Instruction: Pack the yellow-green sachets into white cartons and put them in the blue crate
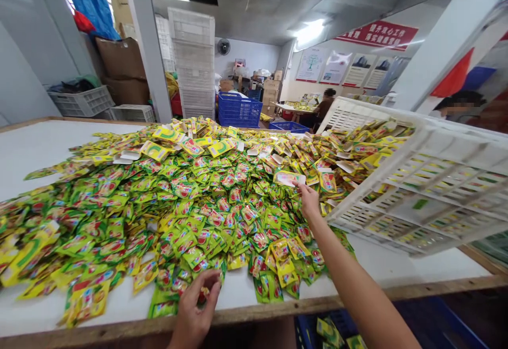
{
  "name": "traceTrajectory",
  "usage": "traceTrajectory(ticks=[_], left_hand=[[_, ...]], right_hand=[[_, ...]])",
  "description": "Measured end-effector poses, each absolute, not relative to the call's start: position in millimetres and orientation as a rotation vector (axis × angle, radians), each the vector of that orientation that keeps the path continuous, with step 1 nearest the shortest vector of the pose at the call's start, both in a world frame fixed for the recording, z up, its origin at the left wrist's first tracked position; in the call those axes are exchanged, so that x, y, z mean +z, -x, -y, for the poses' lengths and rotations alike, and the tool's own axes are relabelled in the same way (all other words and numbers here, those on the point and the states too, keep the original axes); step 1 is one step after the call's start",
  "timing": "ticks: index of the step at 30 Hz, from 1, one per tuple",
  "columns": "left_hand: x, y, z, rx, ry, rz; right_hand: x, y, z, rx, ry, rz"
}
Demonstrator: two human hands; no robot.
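Observation:
My right hand (309,200) reaches over the heap and grips a small flat carton (289,178) by its right end. The carton is white and yellow with an open-looking pale flap. My left hand (199,300) is near the table's front edge, its fingers curled and the thumb close to the fingertips. A bit of red and yellow shows inside its curl, too small to make out. Around both hands spreads a large heap of green and yellow sachets (214,216) with red fruit pictures. More small yellow cartons (222,146) lie along the back of the heap.
A white plastic crate (432,200) lies tipped on the right, cartons spilling from it. The white table (238,296) has a wooden front edge. Below it, a blue crate (307,333) holds sachets. Stacked white crates (192,63) stand behind; other people sit at the back right.

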State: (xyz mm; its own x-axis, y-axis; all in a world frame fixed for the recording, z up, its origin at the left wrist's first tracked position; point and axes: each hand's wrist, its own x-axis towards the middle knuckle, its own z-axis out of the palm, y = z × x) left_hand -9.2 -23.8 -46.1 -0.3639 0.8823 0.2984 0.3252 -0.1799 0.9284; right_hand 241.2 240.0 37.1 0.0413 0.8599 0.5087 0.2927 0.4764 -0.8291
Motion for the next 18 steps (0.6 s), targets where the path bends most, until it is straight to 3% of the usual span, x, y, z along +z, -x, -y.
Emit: traceTrajectory(ticks=[4,7,12,18], left_hand=[[-47.9,18.4,21.6,1.526,-1.268,-1.467],[-50.0,24.7,19.6,1.564,-1.263,-1.334],[-53.2,26.5,16.4,1.351,-1.431,-1.316],[-59.9,25.9,20.5,1.338,-1.255,-1.528]], right_hand=[[37.2,-212.4,-169.1,0.673,0.979,1.709],[39.4,-183.8,-98.9,0.530,0.693,2.172],[37.8,-147.7,-34.1,0.543,0.429,2.533],[24.4,-180.1,-69.0,0.391,1.032,2.058]])
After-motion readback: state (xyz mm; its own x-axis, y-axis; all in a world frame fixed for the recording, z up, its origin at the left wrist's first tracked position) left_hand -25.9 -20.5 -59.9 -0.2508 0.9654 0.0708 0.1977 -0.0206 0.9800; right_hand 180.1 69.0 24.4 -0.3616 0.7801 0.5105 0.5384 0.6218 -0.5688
